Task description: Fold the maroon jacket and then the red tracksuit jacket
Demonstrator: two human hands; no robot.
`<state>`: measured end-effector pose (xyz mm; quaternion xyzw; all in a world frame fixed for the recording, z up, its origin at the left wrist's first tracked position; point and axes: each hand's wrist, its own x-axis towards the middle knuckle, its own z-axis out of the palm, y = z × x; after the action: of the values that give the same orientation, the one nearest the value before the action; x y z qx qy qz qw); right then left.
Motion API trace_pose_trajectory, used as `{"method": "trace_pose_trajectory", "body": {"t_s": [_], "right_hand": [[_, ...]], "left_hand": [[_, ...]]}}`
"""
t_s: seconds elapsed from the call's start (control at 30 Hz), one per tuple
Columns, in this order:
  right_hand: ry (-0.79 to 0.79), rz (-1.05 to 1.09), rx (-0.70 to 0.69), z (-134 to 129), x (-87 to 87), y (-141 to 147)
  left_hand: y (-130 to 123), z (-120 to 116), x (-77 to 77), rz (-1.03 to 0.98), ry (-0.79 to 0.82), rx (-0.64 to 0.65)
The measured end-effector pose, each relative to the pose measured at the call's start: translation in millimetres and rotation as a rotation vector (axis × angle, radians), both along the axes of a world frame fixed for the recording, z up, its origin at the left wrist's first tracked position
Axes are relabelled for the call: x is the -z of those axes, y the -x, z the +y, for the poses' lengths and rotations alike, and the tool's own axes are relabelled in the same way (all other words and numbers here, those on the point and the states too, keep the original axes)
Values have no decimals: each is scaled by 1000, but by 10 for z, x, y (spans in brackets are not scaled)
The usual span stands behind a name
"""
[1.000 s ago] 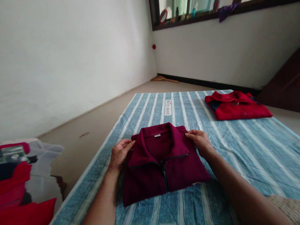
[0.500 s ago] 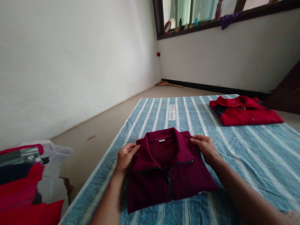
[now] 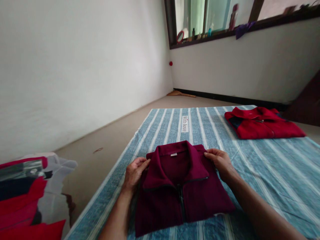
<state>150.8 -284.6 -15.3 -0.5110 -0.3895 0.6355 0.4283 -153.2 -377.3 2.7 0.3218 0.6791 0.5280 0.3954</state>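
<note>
The folded maroon jacket (image 3: pixel 165 203) lies at lower centre on striped cloth (image 3: pixel 170 133). The left hand (image 3: pixel 135 172), half curled, pinches its left shoulder, fingertips apparently tucked behind; the right hand (image 3: pixel 221 162) pinches the opposite shoulder, thumb against fingers.

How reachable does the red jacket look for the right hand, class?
Probably yes, stretching: only striped cloth lies between the right hand and red jacket, though that hand holds the maroon jacket.

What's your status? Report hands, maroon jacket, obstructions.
Left-hand grip and right-hand grip pinching shoulders of maroon jacket. Jacket folded, collar spread open, lying on striped cloth. Red jacket apart, farther off, right; not in the way.
</note>
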Motion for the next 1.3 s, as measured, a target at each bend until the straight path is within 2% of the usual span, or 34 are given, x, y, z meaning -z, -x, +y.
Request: {"method": "trace_pose_trajectory", "body": {"t_s": [0.2,0.57,0.9,1.3], "right_hand": [[-19,-11,-7,26,-26,28],[15,-26,-4,17,-103,48],[13,-29,-41,25,5,8],[4,-50,-48,10,-13,2]], "left_hand": [[71,36,32,-24,10,13],[44,45,-26,-18,33,-11],[20,18,-7,-9,15,-11],[15,1,-4,24,3,6]]}}
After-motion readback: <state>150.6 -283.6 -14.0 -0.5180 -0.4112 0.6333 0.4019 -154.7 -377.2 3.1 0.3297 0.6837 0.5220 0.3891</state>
